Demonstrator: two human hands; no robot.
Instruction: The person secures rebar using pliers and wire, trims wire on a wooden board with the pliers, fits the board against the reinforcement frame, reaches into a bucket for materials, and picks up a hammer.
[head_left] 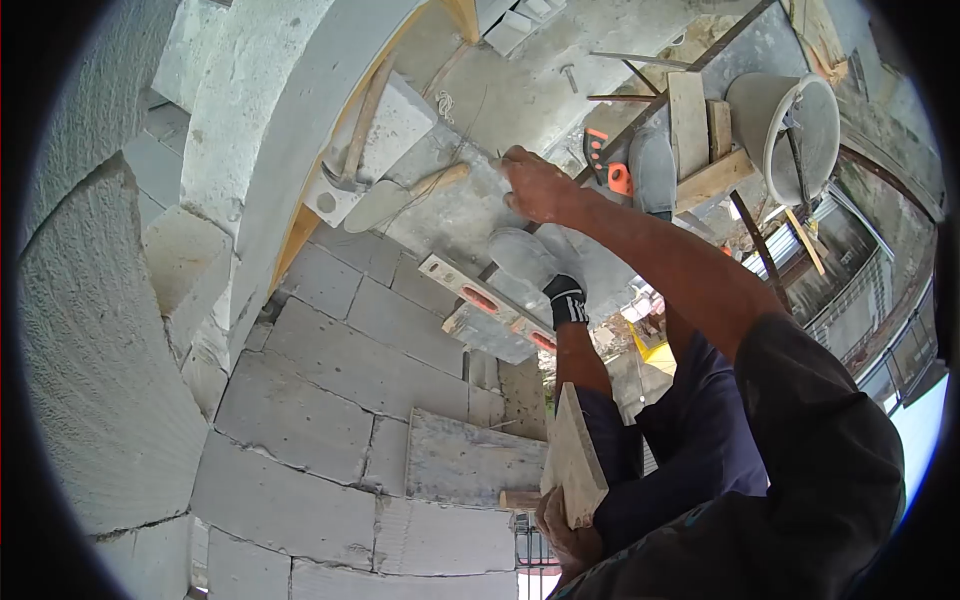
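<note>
My right hand (538, 190) reaches out over the dusty grey platform, its fingers drawn together at the tips. Whatever they pinch, if anything, is too small to make out. A trowel (440, 180) with a wooden handle lies just left of it. Further left, a hammer (365, 125) rests on a pale block (400, 115). Low in the view, my left hand (568, 530) grips a thin, beige-grey slab (575, 455) with a slanted end, held upright near my leg. A spirit level (485, 298) lies by my foot (525, 255).
A block wall (310, 390) fills the left and lower side, beside a curved pale edge (300, 110). Orange-and-black handled tools (608, 172) lie right of my hand. Beyond stand wooden boards (688, 125) and a bucket (760, 125). A drop shows beyond the platform.
</note>
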